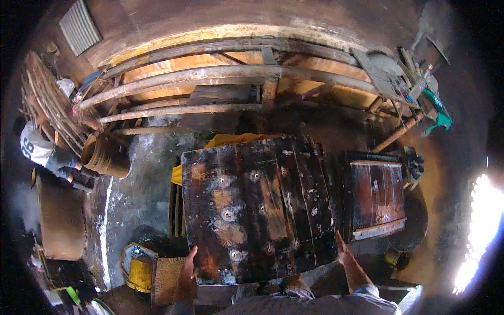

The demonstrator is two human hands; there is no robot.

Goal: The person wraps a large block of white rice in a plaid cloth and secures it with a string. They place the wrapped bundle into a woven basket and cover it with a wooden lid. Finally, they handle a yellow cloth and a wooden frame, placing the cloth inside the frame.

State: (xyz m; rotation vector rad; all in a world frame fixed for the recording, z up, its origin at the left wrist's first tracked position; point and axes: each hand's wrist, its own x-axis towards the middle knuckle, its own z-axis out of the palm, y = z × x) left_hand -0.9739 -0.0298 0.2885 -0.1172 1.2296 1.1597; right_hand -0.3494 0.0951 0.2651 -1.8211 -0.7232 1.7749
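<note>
A large, dark panel of wooden planks (pixel 257 210) takes up the middle of the head view, tilted slightly, with scuffed white patches and several small holes. My left hand (pixel 188 265) grips its near left edge, the thumb up along the side and the other fingers mostly hidden. On the opposite side my right hand (pixel 343 253) closes on the near right edge, its fingers partly out of sight under the wood. Yellow material (pixel 231 139) shows beyond the panel's far edge. What supports the panel from below is hidden.
A smaller framed plank panel (pixel 377 194) stands at the right. Long wooden rails (pixel 220 73) form a rack along the back wall. A yellow bucket (pixel 139 274) sits near left. Farther left, a person (pixel 44 144) is beside a brown drum (pixel 105 155) and stacked poles (pixel 50 100).
</note>
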